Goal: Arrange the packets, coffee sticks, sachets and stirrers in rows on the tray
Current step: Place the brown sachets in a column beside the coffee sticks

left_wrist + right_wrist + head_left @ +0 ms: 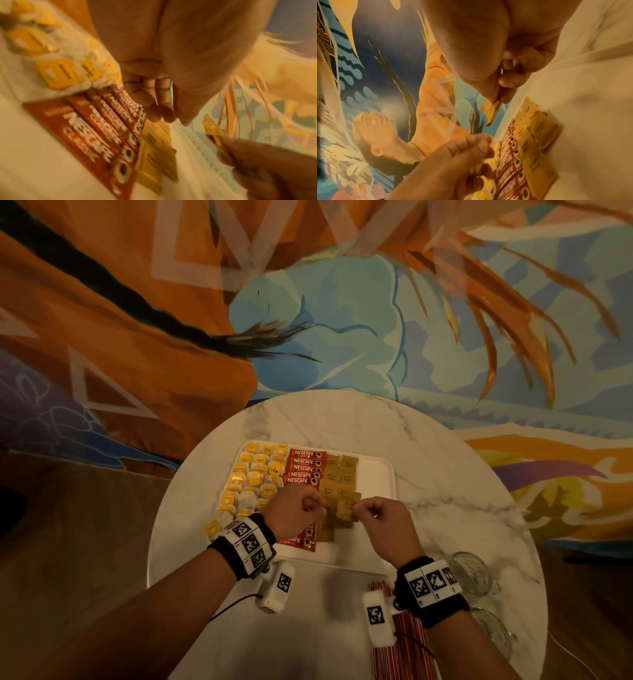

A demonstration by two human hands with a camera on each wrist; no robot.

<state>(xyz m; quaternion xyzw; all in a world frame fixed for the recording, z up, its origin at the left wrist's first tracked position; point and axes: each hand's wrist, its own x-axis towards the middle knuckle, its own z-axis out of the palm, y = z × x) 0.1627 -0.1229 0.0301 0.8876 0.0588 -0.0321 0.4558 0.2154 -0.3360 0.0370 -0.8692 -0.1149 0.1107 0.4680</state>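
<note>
A white tray [376, 470] holds yellow tea packets [257, 474] on its left, red Nescafe coffee sticks [305, 467] in a column beside them, and brown sachets [339, 470] in two columns to the right. My right hand [359, 508] pinches a brown sachet [493, 111] between thumb and fingers, lifted over the near sachets. Just left of it hovers my left hand [313, 505], fingers loosely curled above the coffee sticks [102, 128], with nothing seen in it. Red stirrers [404, 645] lie on the table under my right wrist.
The tray sits on a round marble table [445, 440]. Two glass cups [472, 573] stand near the table's right edge beside my right forearm. The tray's right part is bare white. A painted wall rises behind the table.
</note>
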